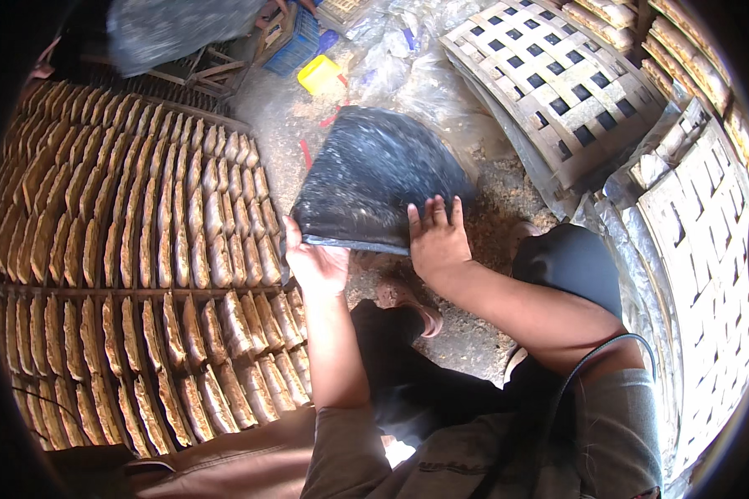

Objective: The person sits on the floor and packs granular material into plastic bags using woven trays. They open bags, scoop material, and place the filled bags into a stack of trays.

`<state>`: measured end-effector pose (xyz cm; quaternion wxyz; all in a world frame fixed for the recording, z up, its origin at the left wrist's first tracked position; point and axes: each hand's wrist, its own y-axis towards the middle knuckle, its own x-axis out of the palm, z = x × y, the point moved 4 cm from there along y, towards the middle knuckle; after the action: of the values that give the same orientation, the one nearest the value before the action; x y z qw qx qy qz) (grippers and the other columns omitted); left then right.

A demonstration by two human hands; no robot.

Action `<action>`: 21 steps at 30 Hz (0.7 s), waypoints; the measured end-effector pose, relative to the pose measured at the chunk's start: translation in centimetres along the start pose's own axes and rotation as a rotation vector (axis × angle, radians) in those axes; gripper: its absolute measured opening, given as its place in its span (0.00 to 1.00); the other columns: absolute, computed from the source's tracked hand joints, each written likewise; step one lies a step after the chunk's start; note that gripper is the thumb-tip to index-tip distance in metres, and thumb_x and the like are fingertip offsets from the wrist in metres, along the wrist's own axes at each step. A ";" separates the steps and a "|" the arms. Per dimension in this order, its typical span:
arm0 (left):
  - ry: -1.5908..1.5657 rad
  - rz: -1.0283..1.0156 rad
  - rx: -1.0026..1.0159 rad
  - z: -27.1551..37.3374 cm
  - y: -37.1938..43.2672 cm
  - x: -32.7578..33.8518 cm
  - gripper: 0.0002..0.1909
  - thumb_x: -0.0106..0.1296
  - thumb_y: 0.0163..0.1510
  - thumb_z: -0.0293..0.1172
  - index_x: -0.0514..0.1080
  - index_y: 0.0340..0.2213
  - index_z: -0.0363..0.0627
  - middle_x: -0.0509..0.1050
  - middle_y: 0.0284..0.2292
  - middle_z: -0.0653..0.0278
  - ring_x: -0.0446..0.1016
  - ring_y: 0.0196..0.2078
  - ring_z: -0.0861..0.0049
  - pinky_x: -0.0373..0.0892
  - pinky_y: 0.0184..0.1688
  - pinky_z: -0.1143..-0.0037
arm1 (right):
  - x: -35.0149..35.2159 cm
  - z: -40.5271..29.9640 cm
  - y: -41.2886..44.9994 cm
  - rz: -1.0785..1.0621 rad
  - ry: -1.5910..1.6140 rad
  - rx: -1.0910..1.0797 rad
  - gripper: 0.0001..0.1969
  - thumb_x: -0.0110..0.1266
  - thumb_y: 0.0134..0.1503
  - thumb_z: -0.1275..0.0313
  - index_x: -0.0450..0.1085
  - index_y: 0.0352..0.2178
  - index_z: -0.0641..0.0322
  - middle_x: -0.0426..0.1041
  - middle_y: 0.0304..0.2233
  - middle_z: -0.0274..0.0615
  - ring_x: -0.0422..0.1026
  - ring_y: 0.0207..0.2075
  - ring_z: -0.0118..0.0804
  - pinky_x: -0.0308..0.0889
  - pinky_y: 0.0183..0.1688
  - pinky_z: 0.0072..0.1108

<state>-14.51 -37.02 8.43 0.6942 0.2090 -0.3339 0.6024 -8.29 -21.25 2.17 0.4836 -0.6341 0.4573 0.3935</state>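
Observation:
A black plastic sheet [381, 168], folded and specked with pale bits, is spread out before me above the floor. My left hand [318, 259] grips its near left edge, thumb on top and palm turned up below it. My right hand [438, 240] lies on the near right part of the sheet, palm down with the fingers apart. On the left stand long rows of upright, pale brown slabs [162, 231] in a rack, close beside my left forearm.
Woven slatted trays [549, 68] lean at the upper right, and another woven panel [705, 206] stands at the right. Clear plastic sheets [412, 81], a yellow container [319, 75] and a blue crate [292, 40] lie ahead. Another person's hand [271, 11] is at the top, near a dark sheet [175, 31].

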 end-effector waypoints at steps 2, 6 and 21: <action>0.003 0.020 0.030 -0.1 0.0 0.9 0.28 0.40 0.63 0.51 0.65 0.52 0.38 0.71 0.49 0.50 0.70 0.52 0.59 0.68 0.54 0.58 | -0.6 0.3 0.2 0.170 0.078 -0.044 0.31 0.32 0.61 0.71 0.42 0.66 0.60 0.50 0.65 0.59 0.47 0.67 0.54 0.35 0.67 0.49; 0.197 0.238 0.041 -4.0 -0.7 2.0 0.30 0.47 0.60 0.54 0.64 0.53 0.43 0.70 0.50 0.56 0.69 0.52 0.62 0.66 0.55 0.60 | -1.2 -0.9 -0.5 0.298 0.145 -0.273 0.32 0.34 0.62 0.69 0.41 0.67 0.56 0.51 0.65 0.58 0.48 0.67 0.55 0.38 0.66 0.49; -0.205 -0.144 -0.462 -5.1 -0.8 2.4 0.20 0.40 0.62 0.36 0.66 0.50 0.36 0.73 0.48 0.52 0.72 0.50 0.59 0.63 0.58 0.59 | -4.4 1.0 0.2 0.060 0.546 -0.435 0.41 0.28 0.62 0.41 0.36 0.67 0.56 0.35 0.69 0.47 0.31 0.71 0.43 0.26 0.68 0.45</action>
<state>-12.52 -32.01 6.74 0.7270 0.1280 -0.5157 0.4348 -9.72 -19.43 6.02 0.1853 -0.7905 0.4935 0.3116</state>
